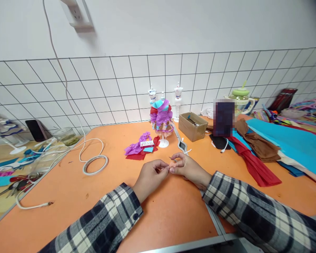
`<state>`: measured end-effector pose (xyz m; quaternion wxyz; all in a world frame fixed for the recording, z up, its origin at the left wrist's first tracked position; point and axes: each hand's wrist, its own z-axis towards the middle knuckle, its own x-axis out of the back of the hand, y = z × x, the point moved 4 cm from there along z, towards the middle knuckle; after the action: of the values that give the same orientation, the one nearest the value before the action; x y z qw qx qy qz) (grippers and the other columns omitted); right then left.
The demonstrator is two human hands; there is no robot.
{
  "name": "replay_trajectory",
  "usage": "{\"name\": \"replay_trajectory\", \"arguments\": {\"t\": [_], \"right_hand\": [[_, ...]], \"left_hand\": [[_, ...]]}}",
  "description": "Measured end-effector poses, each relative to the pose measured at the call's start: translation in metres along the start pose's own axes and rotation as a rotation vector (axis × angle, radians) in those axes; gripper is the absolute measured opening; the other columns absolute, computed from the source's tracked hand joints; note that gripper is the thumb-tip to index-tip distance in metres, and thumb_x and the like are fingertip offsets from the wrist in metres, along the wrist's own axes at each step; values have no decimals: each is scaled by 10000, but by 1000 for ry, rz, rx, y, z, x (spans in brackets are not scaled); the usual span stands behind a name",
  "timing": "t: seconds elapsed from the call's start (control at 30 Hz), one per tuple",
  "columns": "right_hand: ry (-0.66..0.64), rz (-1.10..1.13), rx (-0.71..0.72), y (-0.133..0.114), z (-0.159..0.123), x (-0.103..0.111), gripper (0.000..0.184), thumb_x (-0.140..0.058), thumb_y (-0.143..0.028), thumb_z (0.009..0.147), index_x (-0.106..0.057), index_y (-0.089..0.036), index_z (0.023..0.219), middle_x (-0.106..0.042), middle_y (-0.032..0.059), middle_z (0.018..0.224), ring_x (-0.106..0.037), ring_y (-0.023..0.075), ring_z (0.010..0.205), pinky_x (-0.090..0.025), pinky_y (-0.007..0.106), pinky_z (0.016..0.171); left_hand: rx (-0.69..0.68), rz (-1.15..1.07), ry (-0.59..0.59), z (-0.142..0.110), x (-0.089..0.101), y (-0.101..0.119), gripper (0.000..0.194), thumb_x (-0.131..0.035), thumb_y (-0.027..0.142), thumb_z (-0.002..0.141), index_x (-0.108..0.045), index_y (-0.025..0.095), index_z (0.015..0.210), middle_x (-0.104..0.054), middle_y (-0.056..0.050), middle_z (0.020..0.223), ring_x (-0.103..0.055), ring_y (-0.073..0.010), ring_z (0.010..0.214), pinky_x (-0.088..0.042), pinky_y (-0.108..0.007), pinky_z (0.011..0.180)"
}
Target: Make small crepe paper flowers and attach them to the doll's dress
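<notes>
Above the orange tabletop (116, 218), my left hand (152, 175) and my right hand (191, 170) meet, their fingertips closed in a pinch. Between them is a small peach-coloured crinkled piece, seemingly crepe paper (172, 164), mostly hidden by the fingers. A thin dark tip shows by the right fingers; I cannot tell what it is. Just beyond stands a miniature dress form in a purple, red and blue crepe-paper dress (162, 116). Purple and red crepe-paper scraps (133, 149) lie to its left, with a small white-and-red box (146, 143) on them.
Tape roll (95, 165) and white cable (80, 151) lie at left. Two white dress forms (178, 93) stand by the tiled wall. A cardboard box (192, 128), upright blurred-out tablet-like object (223, 118), lidded jug (241, 100) and red crepe paper (252, 165) are at right.
</notes>
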<state>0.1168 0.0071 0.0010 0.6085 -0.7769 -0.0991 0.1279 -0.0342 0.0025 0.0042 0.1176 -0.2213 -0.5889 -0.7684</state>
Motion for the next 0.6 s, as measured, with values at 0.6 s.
{"name": "replay_trajectory", "arguments": {"t": [0.6], "right_hand": [[4, -74, 38, -1, -4, -1, 334, -762, -334, 649, -546, -178, 850, -616, -23, 710, -448, 54, 481, -273, 157, 383]], "left_hand": [[-23, -84, -171, 3, 8, 5, 192, -598, 293, 809, -746, 171, 803, -764, -58, 808, -688, -185, 746, -509, -258, 702]]}}
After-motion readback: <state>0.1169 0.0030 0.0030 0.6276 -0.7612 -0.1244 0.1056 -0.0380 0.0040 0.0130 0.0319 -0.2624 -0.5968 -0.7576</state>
